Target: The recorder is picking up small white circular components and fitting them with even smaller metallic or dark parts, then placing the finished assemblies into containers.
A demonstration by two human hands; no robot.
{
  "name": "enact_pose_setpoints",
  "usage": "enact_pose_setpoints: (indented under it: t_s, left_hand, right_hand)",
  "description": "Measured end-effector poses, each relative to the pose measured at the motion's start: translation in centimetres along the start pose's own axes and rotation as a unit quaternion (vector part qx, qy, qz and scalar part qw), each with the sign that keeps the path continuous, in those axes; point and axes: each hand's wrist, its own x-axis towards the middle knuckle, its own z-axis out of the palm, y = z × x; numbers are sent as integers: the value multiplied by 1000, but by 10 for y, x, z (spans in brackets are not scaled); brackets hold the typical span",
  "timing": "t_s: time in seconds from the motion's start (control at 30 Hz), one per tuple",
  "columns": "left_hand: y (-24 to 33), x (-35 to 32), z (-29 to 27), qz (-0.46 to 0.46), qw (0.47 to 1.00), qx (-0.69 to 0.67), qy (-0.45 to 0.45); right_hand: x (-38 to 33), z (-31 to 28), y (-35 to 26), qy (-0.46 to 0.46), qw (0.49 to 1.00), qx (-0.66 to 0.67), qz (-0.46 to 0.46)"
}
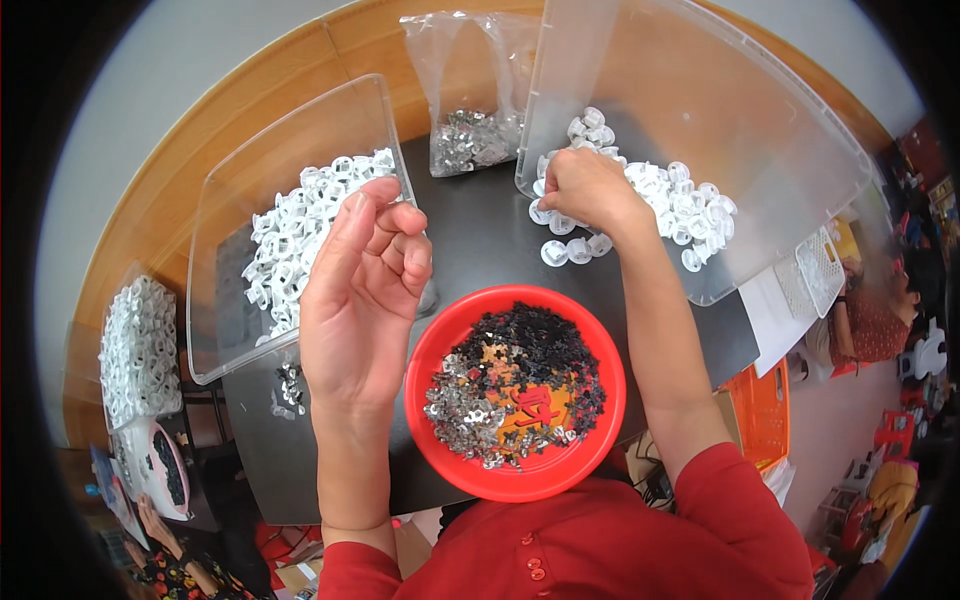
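Sorting stage: judging by the piles, work looks midway, with plenty of loose parts on both sides and in the bowl.
Right hand: the right hand is closed knuckles-up over the near edge of the far-right heap, fingers curled on white rings; exactly which ring it pinches is hidden.
Left hand: the left hand is raised palm-up, fingers bent inward and thumb tucked towards them; whether something tiny lies in the pinch I cannot tell.
Right heap: white plastic ring-shaped pieces, smooth and round, spill from a tilted clear plastic bin onto the dark tabletop.
Left heap: white plastic clip-like pieces, more angular, fill a second clear plastic tray on the left.
Bowl: a round red plastic bowl, nearest the body, holds small shiny silver metal bits and small black pieces mixed loosely.
Bag: a clear plastic bag of silver metal parts stands far centre.
Far left: another stack of white pieces sits beyond the table edge.
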Motion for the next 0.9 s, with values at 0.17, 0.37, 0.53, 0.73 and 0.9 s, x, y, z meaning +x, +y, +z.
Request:
enact_pose_setpoints:
  t_s: [0.17, 0.37, 0.53, 0.73, 0.9]
  left_hand:
    - [0, -1, 2, 18, 997, 69, -15]
    - [-10, -1, 12, 71, 975, 209, -8]
    - [-16, -2, 21, 152, 899, 412, -1]
    - [-24, 0, 17, 176, 877, 444, -43]
    - [-23, -4, 19, 190, 887, 420, -36]
  right_hand:
    - [7, 12, 7, 24, 999, 17, -15]
    - [-8, -30, -6, 23, 976, 210, -52]
    - [-34, -66, -31, -28, 854, 511, -98]
    - [-54, -80, -48, -52, 814, 560, -146]
    - [-51, -78, -52, -78, 782, 604, -136]
